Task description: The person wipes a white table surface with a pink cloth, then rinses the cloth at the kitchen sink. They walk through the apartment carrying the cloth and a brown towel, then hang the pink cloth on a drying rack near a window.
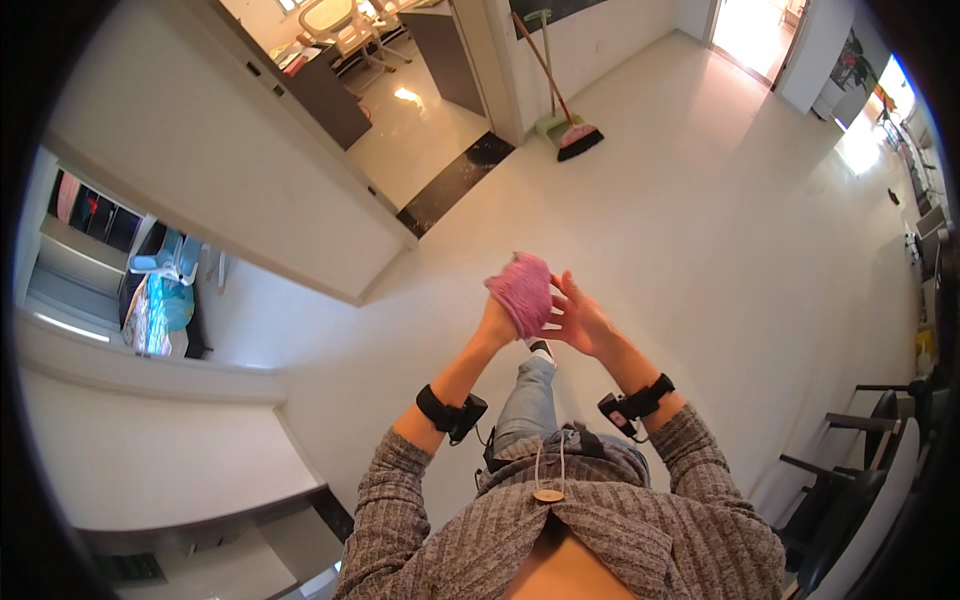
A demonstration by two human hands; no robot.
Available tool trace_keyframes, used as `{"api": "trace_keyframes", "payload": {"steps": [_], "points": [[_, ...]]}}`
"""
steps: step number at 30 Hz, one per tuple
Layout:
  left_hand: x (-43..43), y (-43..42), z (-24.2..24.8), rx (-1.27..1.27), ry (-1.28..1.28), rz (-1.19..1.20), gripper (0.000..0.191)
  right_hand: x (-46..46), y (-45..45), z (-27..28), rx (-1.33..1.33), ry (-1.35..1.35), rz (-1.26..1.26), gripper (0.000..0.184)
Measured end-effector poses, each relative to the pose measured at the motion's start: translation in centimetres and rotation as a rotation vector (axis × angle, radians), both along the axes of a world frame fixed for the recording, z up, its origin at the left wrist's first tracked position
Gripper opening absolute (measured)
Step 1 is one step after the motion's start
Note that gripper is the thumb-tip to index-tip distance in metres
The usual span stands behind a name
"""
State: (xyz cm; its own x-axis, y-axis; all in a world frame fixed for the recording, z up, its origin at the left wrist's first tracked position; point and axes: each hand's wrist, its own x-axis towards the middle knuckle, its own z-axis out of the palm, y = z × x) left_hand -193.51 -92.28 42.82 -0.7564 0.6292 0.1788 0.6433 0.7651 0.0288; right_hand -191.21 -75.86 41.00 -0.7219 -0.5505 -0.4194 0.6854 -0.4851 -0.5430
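A fuzzy pink cloth [525, 292] is wrapped over my left hand [498, 324], hiding its fingers and most of its back. Only the wrist and the lower part of that hand show. Close on the other side, my right hand [583, 321] has its fingers spread and thumb raised. Its fingertips reach the cloth's right edge; whether they touch it I cannot tell. Both hands are held in front of my body, above the pale floor [645, 247]. Each forearm carries a black strapped device.
An open door [225, 142] stands at left beside a doorway with a dark threshold [457, 184]. A broom [579, 141] and a green dustpan [551, 124] lean by the wall ahead. Black chairs [847, 480] line the right. A room with desks [442, 56] lies beyond the doorway.
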Motion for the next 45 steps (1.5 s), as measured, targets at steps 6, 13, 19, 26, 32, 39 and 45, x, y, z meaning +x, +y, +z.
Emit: {"api": "trace_keyframes", "payload": {"steps": [6,13,19,26,32,39,45], "points": [[-15.6,2.1,-2.1,0.738,-0.432,-0.136,0.049,-18.5,-0.3,-3.3,-0.148,-0.080,-0.237,0.045],[-37.3,4.3,-2.6,0.623,-1.067,-0.320,0.034,-34.5,4.7,-2.8,0.278,-0.087,-0.589,0.052],[-56.9,5.6,-5.2,0.698,-1.036,-0.081,0.032,-48.8,10.0,-6.4,0.313,-0.120,-0.684,0.039],[-79.9,2.6,-6.4,0.453,-0.774,0.169,0.039,-67.6,14.0,-9.7,0.081,-0.201,-0.551,0.028],[-94.1,-0.8,-9.0,0.240,-0.401,0.210,0.053,-79.8,11.0,-9.6,0.218,-0.165,-0.419,0.020],[-111.3,-1.2,-11.5,-0.288,0.202,0.166,0.050,-90.7,5.9,-11.9,0.228,-0.312,-0.473,0.018],[-116.8,-1.5,-14.2,-0.612,0.238,-0.065,0.027,-99.5,-0.6,-17.7,0.241,-0.507,-0.466,0.023]]}}
